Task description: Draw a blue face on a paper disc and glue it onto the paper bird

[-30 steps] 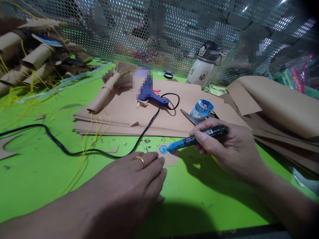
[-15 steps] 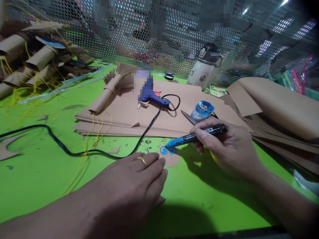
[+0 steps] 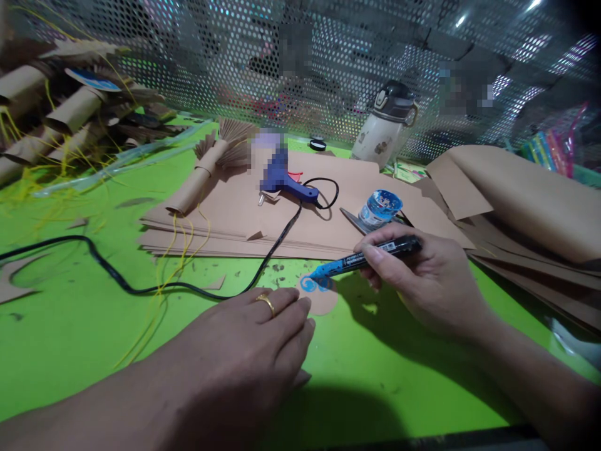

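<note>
A small round piece of brown paper (image 3: 323, 304) lies on the green table, with two blue swirls near its far edge. My right hand (image 3: 427, 275) is closed round a black marker (image 3: 375, 254) whose blue-smeared tip meets the left swirl. Flat on the table, my left hand (image 3: 263, 338) wears a gold ring and has its fingers stretched out, their tips at the paper's left edge. Just beyond the right hand stands a small jar of blue paint (image 3: 381, 207) on brown sheets, with a metal blade (image 3: 354, 219) beside it.
A blue glue gun (image 3: 298, 188) rests on stacked brown paper (image 3: 225, 232); its black cable (image 3: 178, 285) crosses the table leftward. A rolled paper figure (image 3: 195, 181) with yellow strings lies on the stack. Behind stand a bottle (image 3: 380, 131) and a perforated metal screen (image 3: 211, 62). More rolls are piled left.
My right hand and the marker have shifted very slightly left, the tip staying on the left swirl. My left hand holds its place.
</note>
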Demonstrator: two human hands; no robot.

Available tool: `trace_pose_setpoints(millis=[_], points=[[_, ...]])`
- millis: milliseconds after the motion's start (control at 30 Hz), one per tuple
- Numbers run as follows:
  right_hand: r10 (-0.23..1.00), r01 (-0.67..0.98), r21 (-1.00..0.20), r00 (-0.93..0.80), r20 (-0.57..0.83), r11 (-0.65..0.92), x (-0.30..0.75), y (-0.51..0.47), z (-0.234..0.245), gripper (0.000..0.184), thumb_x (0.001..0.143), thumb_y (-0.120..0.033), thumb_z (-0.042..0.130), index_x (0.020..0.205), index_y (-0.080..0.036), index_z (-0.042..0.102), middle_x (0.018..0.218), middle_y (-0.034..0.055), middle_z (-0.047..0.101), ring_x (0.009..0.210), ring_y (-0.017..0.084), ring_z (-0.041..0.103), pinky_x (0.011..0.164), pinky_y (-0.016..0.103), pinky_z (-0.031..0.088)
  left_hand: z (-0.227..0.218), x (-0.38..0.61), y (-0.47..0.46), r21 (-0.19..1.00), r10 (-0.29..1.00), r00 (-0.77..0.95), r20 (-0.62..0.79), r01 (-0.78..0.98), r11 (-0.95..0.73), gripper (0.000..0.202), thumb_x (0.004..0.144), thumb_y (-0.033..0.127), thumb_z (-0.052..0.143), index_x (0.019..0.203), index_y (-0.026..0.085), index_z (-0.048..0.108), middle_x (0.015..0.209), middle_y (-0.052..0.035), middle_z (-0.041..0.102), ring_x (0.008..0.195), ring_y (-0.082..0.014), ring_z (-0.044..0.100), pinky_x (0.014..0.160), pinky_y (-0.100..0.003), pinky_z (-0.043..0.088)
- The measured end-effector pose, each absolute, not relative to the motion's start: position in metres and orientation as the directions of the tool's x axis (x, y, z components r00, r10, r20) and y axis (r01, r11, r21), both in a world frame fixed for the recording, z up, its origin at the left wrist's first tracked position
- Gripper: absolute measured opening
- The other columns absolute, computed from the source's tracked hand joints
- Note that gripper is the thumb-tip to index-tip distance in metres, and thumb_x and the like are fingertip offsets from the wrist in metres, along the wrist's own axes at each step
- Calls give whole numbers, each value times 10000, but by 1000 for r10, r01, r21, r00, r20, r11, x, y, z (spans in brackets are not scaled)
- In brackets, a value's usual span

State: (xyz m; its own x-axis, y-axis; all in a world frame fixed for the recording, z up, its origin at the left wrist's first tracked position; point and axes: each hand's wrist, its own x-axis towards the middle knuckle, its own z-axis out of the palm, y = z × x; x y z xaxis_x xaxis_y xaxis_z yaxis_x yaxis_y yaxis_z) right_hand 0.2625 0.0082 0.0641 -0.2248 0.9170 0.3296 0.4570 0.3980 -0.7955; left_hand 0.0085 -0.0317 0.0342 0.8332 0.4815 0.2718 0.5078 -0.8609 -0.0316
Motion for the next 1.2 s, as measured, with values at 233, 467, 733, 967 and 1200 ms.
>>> trace_pose_setpoints(millis=[233,467,733,967,1200], points=[[930,427,-827,-204,305,365,263,9,62,124,948,-267,700,846,-200,719,616,-17,668,490,124,611,466,232,501,33,10,-31,-22,498,823,275,523,-852,309,1063,237,471,1157,148,752,1251,-134,760,1160,-320,681,1006,-455,571],[932,443,-821,-215,292,359,262,9,63,120,939,-258,701,846,-188,726,640,-1,683,529,136,628,504,249,511,32,10,-32,-9,502,827,254,521,-854,361,1075,199,407,1169,139,750,1261,-144,755,1173,-319,678,1008,-466,567],[926,473,-797,-177,332,376,266,8,64,149,955,-281,712,826,-207,720,623,-19,663,511,130,605,505,257,497,38,8,-32,11,503,834,226,515,-857,308,1055,217,480,1174,148,756,1273,-146,754,1171,-328,687,1004,-475,572],[926,464,-801,-201,319,377,265,10,62,144,964,-278,699,846,-200,728,641,-14,671,518,131,611,506,257,508,44,11,-33,23,530,821,215,538,-843,249,1024,218,569,1170,145,757,1280,-142,753,1176,-309,687,1027,-441,570],[914,469,-784,-200,354,406,265,8,65,149,951,-248,707,808,-208,713,636,-24,665,523,117,604,516,239,495,46,11,-33,-21,523,826,210,539,-842,251,1035,214,545,1155,148,755,1258,-130,760,1175,-306,677,1040,-440,556]])
